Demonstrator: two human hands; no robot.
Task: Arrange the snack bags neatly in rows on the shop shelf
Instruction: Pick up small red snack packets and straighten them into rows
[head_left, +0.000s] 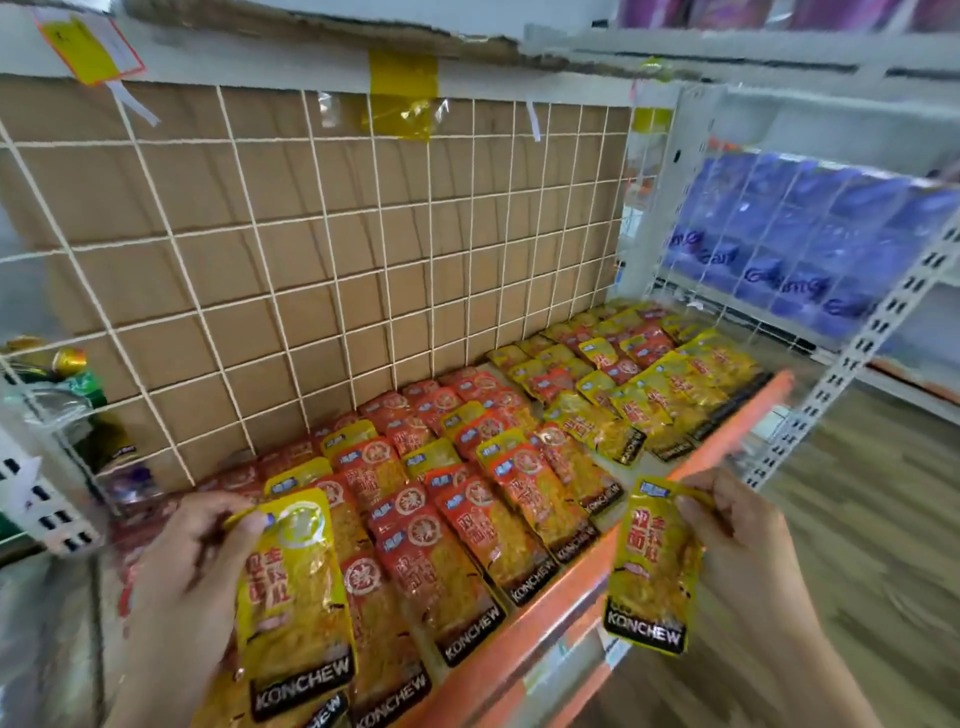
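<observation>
- Closest to me, the left hand (192, 566) pinches the top corner of a yellow snack bag (298, 597), held over the near left end of the shelf (566, 608).
- The right hand (737, 540) pinches a second yellow bag (652, 566) by its top edge, and it hangs just in front of the shelf's orange edge.
- Beyond, I see red bags (467, 519) lying in overlapping rows on the shelf, with yellow bags (670, 384) farther right.
- Behind them stands a white wire grid (324, 224) backed by cardboard (156, 197).

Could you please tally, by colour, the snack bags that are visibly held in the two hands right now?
Yellow: 2, the near bag in the left hand and the hanging bag in the right hand.
Red: 0.
Total: 2.
</observation>
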